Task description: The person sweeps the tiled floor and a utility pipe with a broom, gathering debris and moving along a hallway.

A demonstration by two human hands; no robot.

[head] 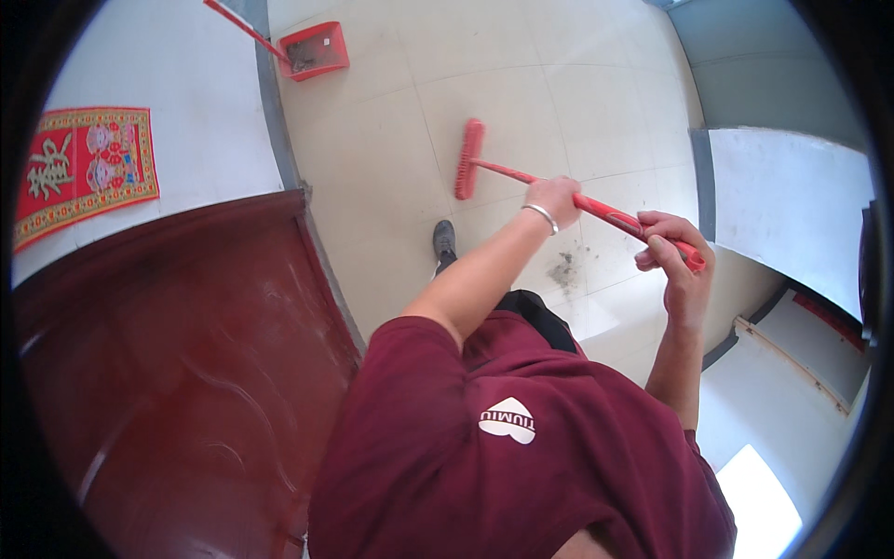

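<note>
A red broom [602,209] slants across the tiled floor, its bristled head [469,159] to the left of my hands. My left hand [554,198], with a silver bangle at the wrist, is closed around the middle of the handle. Near the handle's top end, my right hand [676,251] holds it with curled fingers. A heap of grey dirt [564,270] lies on the floor below the handle, between my two arms. By the wall at the upper left, a red dustpan [338,50] with a long red handle holds dark debris and a small white piece.
A dark red wooden door [188,363] stands at the left, beside a white wall with a red decorative hanging [91,171]. My shoe [444,239] is on the tiles below the broom head. White walls [789,209] with grey skirting bound the right side.
</note>
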